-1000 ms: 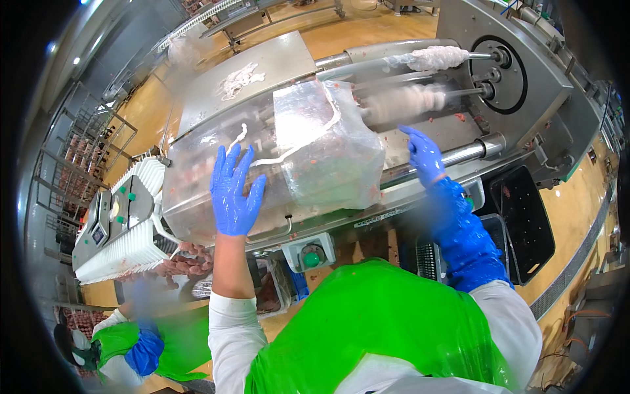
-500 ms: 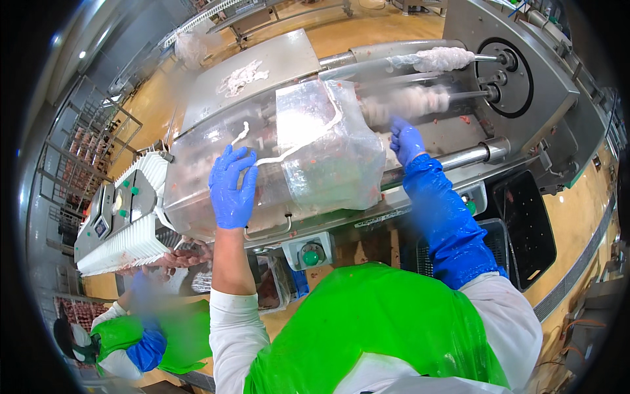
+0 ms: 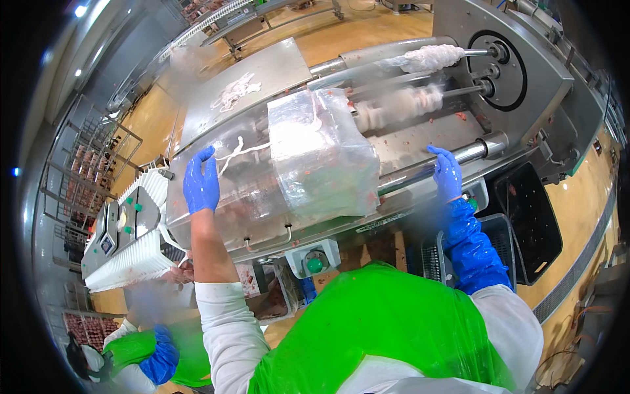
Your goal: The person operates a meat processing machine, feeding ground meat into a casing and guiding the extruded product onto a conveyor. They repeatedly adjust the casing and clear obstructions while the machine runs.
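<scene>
My left hand [image 3: 201, 180] is at the clear machine cover [image 3: 230, 187], fingers loosely extended, beside a thin white strand [image 3: 252, 148]. A crumpled plastic sheet [image 3: 308, 164] lies over the cover's right part. My right hand [image 3: 447, 174], holding nothing visible, has loosely bent fingers apart near a steel bar [image 3: 430, 161]. Beyond it, a blurred white gathered casing [image 3: 407, 105] sits on one shaft, another white bunch [image 3: 433, 59] on the shaft behind.
A steel top [image 3: 275, 62] holds white scraps [image 3: 236, 92]. White slatted conveyor [image 3: 125, 269] at left, green-button boxes [image 3: 315, 266] below, black crates [image 3: 528, 223] at right. A co-worker [image 3: 141, 354] in a green apron is at lower left; racks of meat [image 3: 85, 164] stand behind.
My left hand has moved leftward. My right hand reached toward the blurred casing, then came back down and rightward to the steel bar. The white strand now lies differently.
</scene>
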A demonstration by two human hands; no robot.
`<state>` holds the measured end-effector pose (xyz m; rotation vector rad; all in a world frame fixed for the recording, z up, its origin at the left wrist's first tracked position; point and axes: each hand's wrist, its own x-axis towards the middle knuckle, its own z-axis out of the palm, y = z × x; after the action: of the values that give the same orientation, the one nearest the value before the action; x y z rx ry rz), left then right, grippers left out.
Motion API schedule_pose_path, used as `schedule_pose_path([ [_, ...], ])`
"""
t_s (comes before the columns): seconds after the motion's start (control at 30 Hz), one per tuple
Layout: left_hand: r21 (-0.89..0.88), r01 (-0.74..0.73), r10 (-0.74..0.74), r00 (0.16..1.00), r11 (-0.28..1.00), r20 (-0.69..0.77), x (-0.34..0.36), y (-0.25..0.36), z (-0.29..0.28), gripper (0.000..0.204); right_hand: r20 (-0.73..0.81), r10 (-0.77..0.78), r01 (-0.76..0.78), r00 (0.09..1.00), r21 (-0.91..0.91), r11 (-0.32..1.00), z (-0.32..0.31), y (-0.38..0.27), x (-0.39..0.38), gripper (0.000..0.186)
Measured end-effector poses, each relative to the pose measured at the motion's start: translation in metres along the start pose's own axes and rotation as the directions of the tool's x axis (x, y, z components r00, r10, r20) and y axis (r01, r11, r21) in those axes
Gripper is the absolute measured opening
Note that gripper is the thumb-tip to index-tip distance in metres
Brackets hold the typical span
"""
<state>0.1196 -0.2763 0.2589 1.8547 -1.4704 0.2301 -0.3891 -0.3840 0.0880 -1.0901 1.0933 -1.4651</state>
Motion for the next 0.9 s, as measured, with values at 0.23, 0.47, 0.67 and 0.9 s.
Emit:
schedule_pose_path([
  [0.23,-0.003,-0.021,0.021,0.998,1.0,0.066,-0.002,0.004,0.0,0.019,-0.014,-0.039,0.037,0.999,-0.094,0.995,-0.03,0.012,-0.009,0.027],
  [0.47,-0.013,0.034,-0.033,0.996,0.999,0.083,-0.002,0.005,-0.001,0.021,0.095,-0.038,0.038,0.995,-0.001,0.999,-0.009,0.012,0.0,0.032],
  [0.67,0.036,0.008,-0.008,1.0,0.999,0.018,-0.002,0.007,0.001,0.022,-0.074,0.311,-0.263,0.948,0.373,0.89,0.033,0.007,0.089,0.025],
  [0.9,-0.01,-0.014,0.015,1.0,1.0,0.022,0.0,0.005,0.0,0.021,-0.053,0.332,-0.296,0.942,0.338,0.893,0.061,0.001,0.132,0.021],
])
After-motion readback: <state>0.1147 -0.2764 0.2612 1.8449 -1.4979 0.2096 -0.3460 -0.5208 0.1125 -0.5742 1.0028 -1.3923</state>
